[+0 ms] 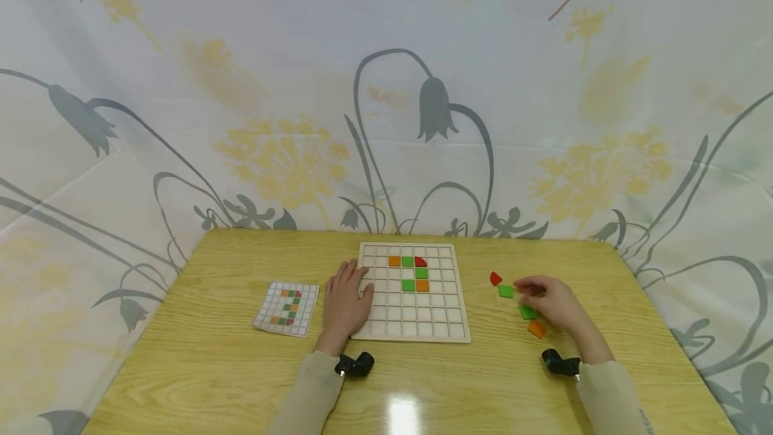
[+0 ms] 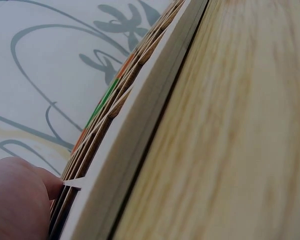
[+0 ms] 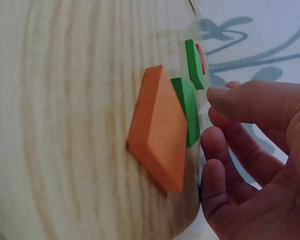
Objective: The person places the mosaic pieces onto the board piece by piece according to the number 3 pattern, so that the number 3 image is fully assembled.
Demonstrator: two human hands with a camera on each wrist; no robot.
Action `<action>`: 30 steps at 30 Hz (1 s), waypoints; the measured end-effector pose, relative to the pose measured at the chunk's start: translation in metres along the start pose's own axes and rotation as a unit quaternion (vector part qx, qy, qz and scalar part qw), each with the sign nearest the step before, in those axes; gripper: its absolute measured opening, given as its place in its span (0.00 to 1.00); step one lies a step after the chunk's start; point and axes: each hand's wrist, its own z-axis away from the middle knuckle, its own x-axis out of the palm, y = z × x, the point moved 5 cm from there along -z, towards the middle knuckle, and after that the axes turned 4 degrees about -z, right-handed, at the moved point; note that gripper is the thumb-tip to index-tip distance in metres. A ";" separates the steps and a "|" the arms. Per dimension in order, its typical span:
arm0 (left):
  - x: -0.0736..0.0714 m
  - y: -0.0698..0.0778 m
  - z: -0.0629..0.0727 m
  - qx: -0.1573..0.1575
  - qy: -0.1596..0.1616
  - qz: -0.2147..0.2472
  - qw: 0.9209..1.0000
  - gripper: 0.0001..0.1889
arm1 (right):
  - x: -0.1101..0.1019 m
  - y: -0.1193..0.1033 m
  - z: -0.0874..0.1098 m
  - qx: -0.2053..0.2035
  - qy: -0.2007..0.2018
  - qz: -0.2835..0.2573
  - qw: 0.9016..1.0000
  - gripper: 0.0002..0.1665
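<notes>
My left hand (image 1: pixel 347 297) lies at the left edge of a square wooden grid board (image 1: pixel 386 317), its fingers and thumb reaching over the rim. In the left wrist view the thumb (image 2: pixel 22 200) touches the board's edge. Orange, green and red tiles fill several cells in the upper part of the grid. My right hand (image 1: pixel 552 301) hovers over loose tiles right of the board, fingers loosely bent and holding nothing. Near it lie a red quarter-round tile (image 1: pixel 496 278), a green square tile (image 1: pixel 505 291), another green tile (image 1: pixel 528 313) and an orange tile (image 3: pixel 162 130).
Left of the board lies a paper card (image 1: pixel 266 317) printed with a grid and a coloured tile pattern. The wooden table (image 1: pixel 211 381) ends at a flower-patterned cloth (image 1: pixel 386 173) behind. Black devices (image 1: pixel 356 364) are strapped to both wrists.
</notes>
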 end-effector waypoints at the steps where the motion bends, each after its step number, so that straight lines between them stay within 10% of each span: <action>1: 0.000 0.000 0.000 0.001 0.000 0.001 1.000 0.21 | 0.000 0.001 0.001 0.002 -0.002 -0.002 1.000 0.19; 30: 0.002 -0.002 -0.001 -0.003 -0.006 -0.002 1.000 0.21 | 0.018 0.003 -0.013 0.093 0.000 -0.074 0.993 0.24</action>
